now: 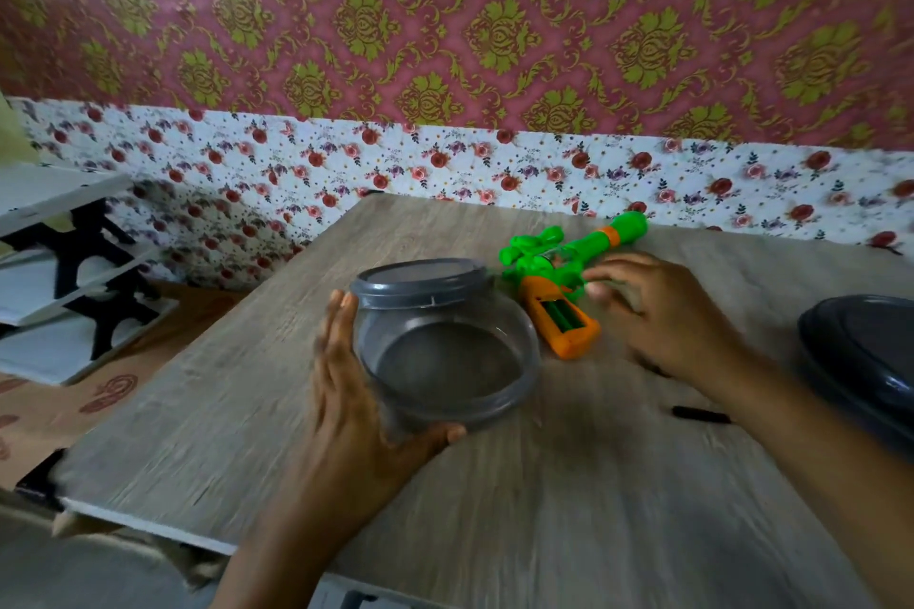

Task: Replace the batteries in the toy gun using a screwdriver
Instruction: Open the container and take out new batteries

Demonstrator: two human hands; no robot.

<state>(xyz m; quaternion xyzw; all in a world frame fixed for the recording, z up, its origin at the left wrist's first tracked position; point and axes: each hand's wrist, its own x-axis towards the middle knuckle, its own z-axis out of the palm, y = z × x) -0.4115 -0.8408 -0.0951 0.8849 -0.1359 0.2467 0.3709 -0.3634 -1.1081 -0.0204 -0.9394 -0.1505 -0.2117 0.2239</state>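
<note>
"Where were your hands just then?"

"My left hand (346, 391) was on the clear jar (447, 351) in the middle of the tabletop (544, 499). The fingers ran straight up the jar's left side, close together, and my thumb hooked round the near edge of its base, so the jar sat clasped between thumb and palm. The forearm came up from the near edge of the tabletop."

"And the jar itself?"

"It was tilted toward me, so I looked into its dark bottom. Its grey lid (420, 282) sat at the top, on the far side."

"The other hand?"

"My right hand (662, 312) hung to the right of the jar, palm down, fingers spread and loosely bent, gripping nothing. It was blurred, so I could not tell whether the fingertips touched anything. They pointed left, toward the toy gun (559, 282)."

"Where was the gun?"

"Just beyond and to the right of the jar, lying flat on the tabletop. Its green barrel with an orange ring pointed away to the far right; its orange grip pointed back toward me, close beside the jar's right wall. The battery compartment (564, 314) in the grip lay open, with green showing inside. Whether batteries were in it I could not make out."

"Anything else about?"

"A thin black stick-like thing (702, 413) lay right of the jar, under my right forearm; too blurred to name. A dark rounded container (860, 356) sat at the far right edge."
</note>
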